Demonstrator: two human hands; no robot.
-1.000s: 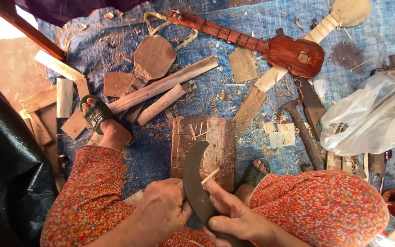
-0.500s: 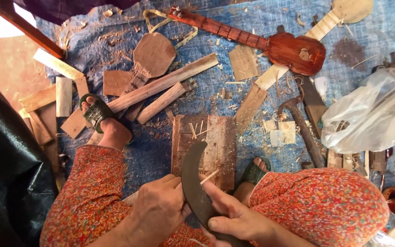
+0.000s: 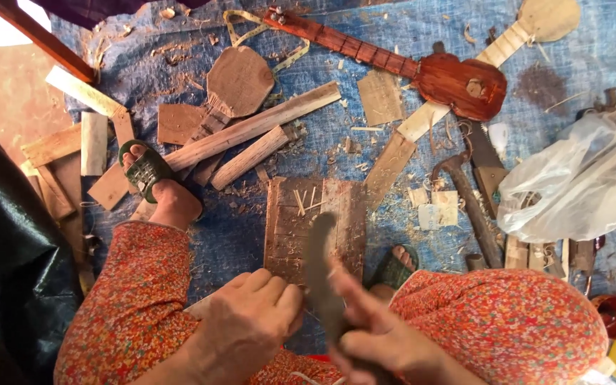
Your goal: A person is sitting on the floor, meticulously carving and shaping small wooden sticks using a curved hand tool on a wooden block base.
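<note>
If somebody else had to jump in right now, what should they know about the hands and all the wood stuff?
Right hand: gripping the curved dark blade, tip up over the wooden board.
Left hand: closed beside the blade; what it pinches is hidden.
Around: thin slivers lie on the board, shavings on the blue tarp; the small reddish guitar, an unfinished pale neck and a hammer sit beyond.
Done: some carving, judging by the shavings.
Left: cannot tell.

Bright, even daylight, blown-out glare top left, motion-blurred hands (image 3: 308, 328), soft shadows.
</note>
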